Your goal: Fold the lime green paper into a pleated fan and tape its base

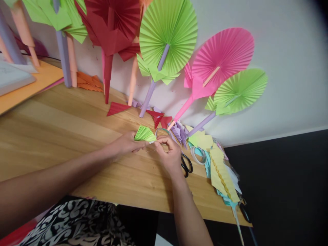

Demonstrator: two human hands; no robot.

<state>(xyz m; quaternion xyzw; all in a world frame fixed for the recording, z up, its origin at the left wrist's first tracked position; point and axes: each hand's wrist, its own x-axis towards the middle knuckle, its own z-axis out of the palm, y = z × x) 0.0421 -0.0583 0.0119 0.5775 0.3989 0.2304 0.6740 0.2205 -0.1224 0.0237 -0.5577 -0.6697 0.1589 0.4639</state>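
Between my hands, over the wooden table, is a small green pleated paper fan (145, 133), spread at its far edge and gathered at the lower right. My left hand (130, 142) grips it from the left, fingers closed on the paper. Thumb and fingertips of my right hand (169, 150) are pinched together at the gathered end, where a small whitish piece (152, 141) shows. What exactly the right fingertips hold is too small to make out. A thin thread-like line hangs below the fan. Beside my right wrist lie black-handled scissors (187, 165).
Several large paper fans on rolled paper stems lean on the wall, among them a green one (169, 34) and a pink one (225, 58). A tape roll (198, 155) and yellow paper (220, 171) lie at the right. Red paper scraps (160, 118) lie behind my hands.
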